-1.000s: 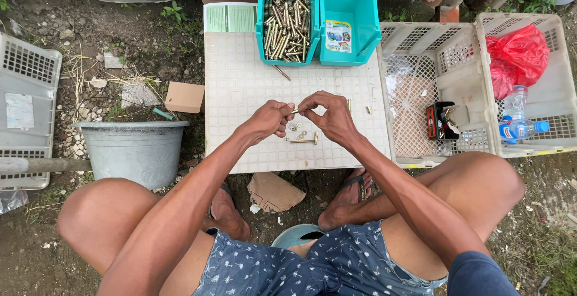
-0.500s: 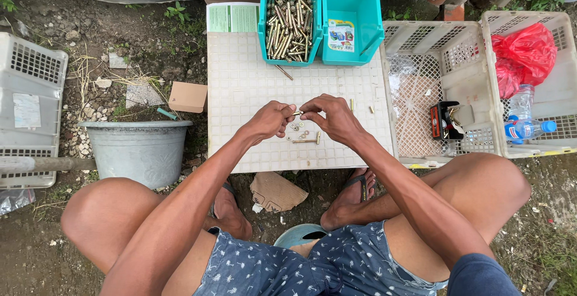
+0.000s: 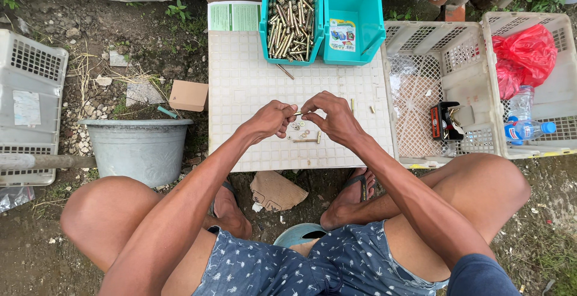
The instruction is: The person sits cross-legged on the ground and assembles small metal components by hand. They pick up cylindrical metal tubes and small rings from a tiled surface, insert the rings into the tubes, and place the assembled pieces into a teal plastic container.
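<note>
A short brass-coloured metal bolt [image 3: 298, 114] lies level in the air, pinched at each end by fingertips just above the white gridded plastic bench [image 3: 240, 79]; only a small stretch of its shaft shows between them. Directly beneath it, on the bench, sits a small cluster of brass-coloured washers and nuts [image 3: 299, 131], lying flat and close together. Touching that cluster's near edge, a second brass-coloured bolt [image 3: 305, 140] lies flat, its length running left to right.

left hand [image 3: 273, 119]: fingers curled, pinching | right hand [image 3: 327, 115]: fingers pinching, facing left | forearms converge, fingertips meeting
</note>
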